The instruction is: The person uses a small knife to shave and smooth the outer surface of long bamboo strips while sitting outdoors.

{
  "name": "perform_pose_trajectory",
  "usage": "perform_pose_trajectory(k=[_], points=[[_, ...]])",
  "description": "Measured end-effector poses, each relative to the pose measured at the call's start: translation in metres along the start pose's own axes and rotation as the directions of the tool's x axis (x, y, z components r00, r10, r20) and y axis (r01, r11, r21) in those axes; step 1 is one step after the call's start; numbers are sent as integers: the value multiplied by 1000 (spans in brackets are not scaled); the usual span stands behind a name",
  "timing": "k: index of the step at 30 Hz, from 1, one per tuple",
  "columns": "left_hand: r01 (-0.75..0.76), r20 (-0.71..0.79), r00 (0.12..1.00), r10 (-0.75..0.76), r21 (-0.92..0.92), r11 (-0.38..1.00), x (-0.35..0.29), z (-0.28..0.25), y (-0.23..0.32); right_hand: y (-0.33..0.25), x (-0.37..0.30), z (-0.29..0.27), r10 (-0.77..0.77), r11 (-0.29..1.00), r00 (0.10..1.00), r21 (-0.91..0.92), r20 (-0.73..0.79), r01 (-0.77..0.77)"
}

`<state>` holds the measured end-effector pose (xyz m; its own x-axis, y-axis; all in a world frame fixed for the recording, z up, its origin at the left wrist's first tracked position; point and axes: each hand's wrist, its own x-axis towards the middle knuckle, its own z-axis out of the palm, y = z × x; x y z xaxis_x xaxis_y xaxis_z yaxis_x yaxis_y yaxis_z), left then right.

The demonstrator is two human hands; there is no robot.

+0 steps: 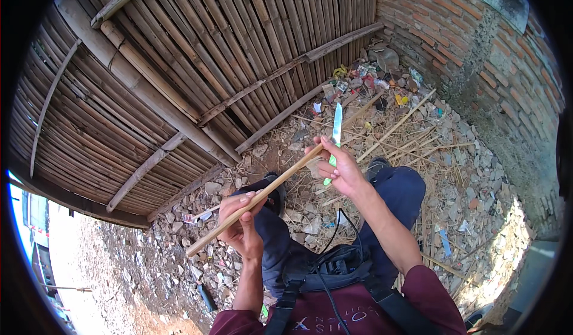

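A long, pale bamboo strip (285, 174) slants across in front of me, its near end at lower left and its far end up toward the rubbish. My left hand (243, 226) is closed round it close to the near end, thumb on one side and fingers on the other. Farther along, my right hand (341, 171) pinches the same strip between thumb and fingers. That hand also keeps a knife with a green handle (332, 161) under its curled fingers. The knife's shiny blade (338, 120) points away from me, beside the strip; part of the handle is hidden by my fingers.
A bamboo slat wall (239, 48) rises at the left, and a brick wall (477, 66) at the right. Rubbish (373, 78) lies in their corner. Split bamboo pieces (397, 125) and stones (471, 198) cover the ground around my bent legs (400, 195). Black straps and a cable cross my front.
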<state>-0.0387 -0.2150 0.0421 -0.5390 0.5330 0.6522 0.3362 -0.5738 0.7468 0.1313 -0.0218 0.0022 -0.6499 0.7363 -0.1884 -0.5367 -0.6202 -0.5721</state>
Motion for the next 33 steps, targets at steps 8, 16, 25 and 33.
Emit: perform_pose_trajectory(k=[8,16,25,33], points=[[530,613,690,-385,-65,846,29,-2,-6,-86,2,-8,-284,919,944,-231,169,318],[563,778,286,-560,336,755,31,70,-32,-122,6,16,-385,759,888,-462,251,460],[802,732,309,-607,143,580,57,124,-60,-180,24,16,-733,-43,600,-903,320,428],[829,697,397,-597,8,560,99,148,-93,-170,36,16,-587,-328,612,-847,530,419]])
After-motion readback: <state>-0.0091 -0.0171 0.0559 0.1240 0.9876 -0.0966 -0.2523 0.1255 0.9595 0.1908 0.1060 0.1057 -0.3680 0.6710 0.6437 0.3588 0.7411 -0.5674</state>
